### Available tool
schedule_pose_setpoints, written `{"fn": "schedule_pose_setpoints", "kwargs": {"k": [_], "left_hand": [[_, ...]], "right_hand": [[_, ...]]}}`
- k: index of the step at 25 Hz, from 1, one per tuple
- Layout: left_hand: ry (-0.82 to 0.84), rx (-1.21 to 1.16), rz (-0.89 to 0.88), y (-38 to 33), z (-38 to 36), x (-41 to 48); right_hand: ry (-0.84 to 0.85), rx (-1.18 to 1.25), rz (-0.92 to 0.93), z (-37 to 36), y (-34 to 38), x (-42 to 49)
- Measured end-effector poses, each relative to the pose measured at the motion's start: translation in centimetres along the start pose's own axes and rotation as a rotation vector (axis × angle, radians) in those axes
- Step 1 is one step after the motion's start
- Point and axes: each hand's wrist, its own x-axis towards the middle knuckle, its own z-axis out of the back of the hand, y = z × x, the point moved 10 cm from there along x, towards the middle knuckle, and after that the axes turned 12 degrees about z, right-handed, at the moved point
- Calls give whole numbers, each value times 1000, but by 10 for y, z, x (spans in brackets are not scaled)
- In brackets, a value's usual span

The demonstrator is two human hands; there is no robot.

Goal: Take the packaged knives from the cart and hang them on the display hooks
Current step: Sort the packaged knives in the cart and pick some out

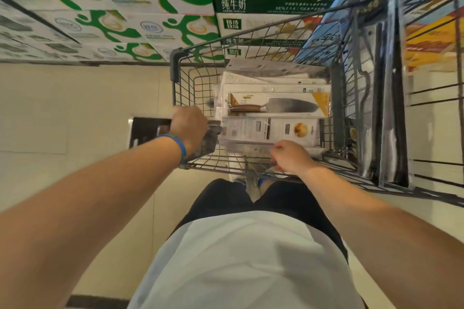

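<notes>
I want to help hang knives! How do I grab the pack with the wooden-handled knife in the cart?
Pinch the knife pack at its left end, beside the handle, coming down from above. It lies flat atop the pile in the cart, blade pointing right, so you stay off the blade end.

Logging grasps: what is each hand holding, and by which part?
The left hand grips a dark package around its middle. The right hand pinches the near edge of a pale package in the cart.
</notes>
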Motion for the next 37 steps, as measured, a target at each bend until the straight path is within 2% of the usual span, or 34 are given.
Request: {"fn": "schedule_pose_setpoints", "kwargs": {"k": [4,7,11,14,17,21,24,25,28,30,32,35,37], "left_hand": [[29,139,2,-35,-14,16],[35,101,9,-48,-27,35],[53,89,-146,-83,-52,58],[81,10,-81,-90,-54,69],[194,-102,13,-79,-55,73],[243,92,94,-49,-66,72],[193,276,-35,-60,-82,78],[196,268,-75,-67,-88,80],[226,90,-41,-84,-102,83],[140,95,-60,-94,-102,84],[34,-1,-102,-104,-94,83],[4,-323,-221,-121,-75,78],[100,-582,-177,-123,-73,73]], "right_hand": [[29,-201,1,-3,-21,25],[69,-378,15,-18,-23,56],[86,-494,145,-48,-11,106],[74,-641,292,-64,-2,134],[48,-821,338,-70,1,150],[-40,-898,312,-76,6,154],[-60,-896,304,-81,7,162],[-71,-891,298,-81,9,166],[-76,-882,288,-79,8,168],[-68,-872,291,-77,4,170],[-44,-871,278,-78,0,172],[-37,-896,257,-78,-2,172],[-57,-978,287,-75,5,172]]}}
